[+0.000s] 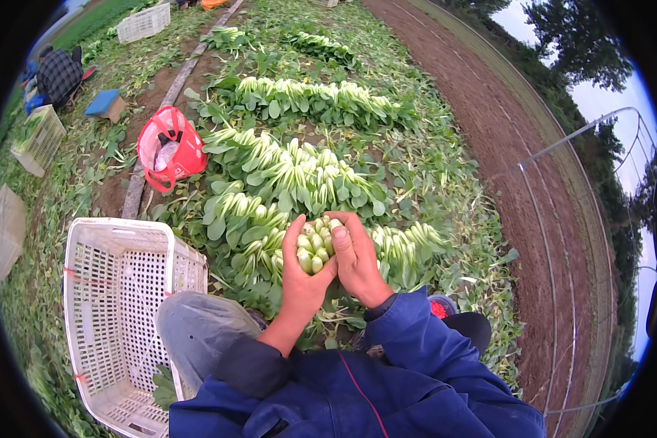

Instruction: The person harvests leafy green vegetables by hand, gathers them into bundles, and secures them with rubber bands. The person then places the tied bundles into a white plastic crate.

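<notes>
Between my two hands is a bunch of bok choy (pixel 315 247), its pale stem ends turned up towards me. My left hand (pixel 302 276) wraps the bunch from the left side. On the other side my right hand (pixel 356 257) cups it, thumb over the top edge. The leaves of the bunch are hidden below the hands. Just beyond, cut bok choy (pixel 312 169) lies in a heaped row, stems towards me and leaves spread. More heads (pixel 408 243) rest to the right of my hands, and others (pixel 252 216) to the left.
A white plastic crate (pixel 119 230) stands by my left knee, with some leaf inside. A red bag (pixel 183 150) sits beyond it, near a long pole (pixel 183 76). Further rows of bok choy (pixel 317 93) lie ahead. A person (pixel 60 76) crouches far left beside a crate (pixel 41 139).
</notes>
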Tool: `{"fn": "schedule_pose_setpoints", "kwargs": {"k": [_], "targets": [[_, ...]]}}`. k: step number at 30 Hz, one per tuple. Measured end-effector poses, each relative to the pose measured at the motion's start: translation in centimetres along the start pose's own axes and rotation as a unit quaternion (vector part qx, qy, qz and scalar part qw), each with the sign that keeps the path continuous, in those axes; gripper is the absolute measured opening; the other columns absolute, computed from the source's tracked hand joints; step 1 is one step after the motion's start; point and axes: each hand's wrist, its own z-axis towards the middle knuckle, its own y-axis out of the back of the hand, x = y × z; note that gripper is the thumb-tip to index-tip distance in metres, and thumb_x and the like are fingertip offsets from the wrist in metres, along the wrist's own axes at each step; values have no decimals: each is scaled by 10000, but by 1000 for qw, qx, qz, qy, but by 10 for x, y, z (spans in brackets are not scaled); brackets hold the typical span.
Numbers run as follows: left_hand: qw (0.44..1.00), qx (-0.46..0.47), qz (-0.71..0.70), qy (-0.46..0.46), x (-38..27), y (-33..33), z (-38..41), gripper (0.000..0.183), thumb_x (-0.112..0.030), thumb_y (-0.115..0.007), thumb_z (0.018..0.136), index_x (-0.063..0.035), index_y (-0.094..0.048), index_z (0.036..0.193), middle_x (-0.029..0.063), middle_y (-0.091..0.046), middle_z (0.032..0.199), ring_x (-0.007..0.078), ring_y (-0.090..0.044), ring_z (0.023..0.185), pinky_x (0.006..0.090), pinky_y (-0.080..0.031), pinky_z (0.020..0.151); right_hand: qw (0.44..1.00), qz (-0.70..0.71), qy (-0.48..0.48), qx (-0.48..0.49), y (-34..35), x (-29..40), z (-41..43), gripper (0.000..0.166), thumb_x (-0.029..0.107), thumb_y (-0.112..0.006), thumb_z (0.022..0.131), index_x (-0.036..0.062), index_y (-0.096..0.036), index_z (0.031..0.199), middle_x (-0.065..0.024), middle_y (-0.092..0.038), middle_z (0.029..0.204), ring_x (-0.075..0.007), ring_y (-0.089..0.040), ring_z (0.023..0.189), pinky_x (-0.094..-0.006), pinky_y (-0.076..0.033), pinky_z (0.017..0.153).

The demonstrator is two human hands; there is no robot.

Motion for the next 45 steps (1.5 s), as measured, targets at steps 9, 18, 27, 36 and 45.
{"fn": "schedule_pose_setpoints", "kwargs": {"k": [9, 18, 27, 36, 45], "targets": [[940, 12, 266, -213, -11, 8, -6, 934, 8, -866, 774, -64, -353, 1551, 168, -506, 1463, 297, -527, 1340, 414, -450, 1119, 963, 258, -56, 59, 7, 25, -15, 563, 472, -341, 1140, 17, -551, 1397, -88, -630, 1295, -161, -586, 1203, -312, -440, 1087], [847, 8, 481, -225, -184, 45, -32, 815, 120, -762, 792, -41, -443, 1525, 159, -531, 1457, 303, -545, 1324, 410, -442, 1123, 835, 551, -1, -8, -91, 120, -26, 397, 287, -352, 1128, -5, -594, 1243, -76, -642, 1157, -140, -590, 1107, -303, -459, 1031], [909, -176, 376, -42, -120, 140, -134, 887, 77, -773, 843, -39, -308, 1590, 144, -414, 1553, 280, -457, 1393, 403, -387, 1174, 867, 468, -140, 103, -201, 61, -102, 312, 210, -414, 1095, -15, -610, 1183, -153, -662, 1090, -239, -631, 1051, -364, -481, 980], [870, -21, 491, -40, -103, 156, -105, 866, 79, -781, 828, -41, -344, 1566, 155, -445, 1529, 288, -464, 1386, 394, -372, 1180, 957, 255, 96, 97, -130, 29, -55, 262, 79, -533, 969, 7, -605, 1211, -214, -677, 1118, -416, -629, 1116, -478, -499, 972], [768, 51, 638, 36, -132, 125, -74, 886, 184, -705, 775, -43, -382, 1568, 150, -473, 1543, 279, -459, 1424, 382, -329, 1217, 943, -270, -186, -64, 37, -251, 14, 276, 120, -629, 838, 61, -649, 1106, -206, -641, 1128, -410, -687, 954, -521, -553, 798]]}}
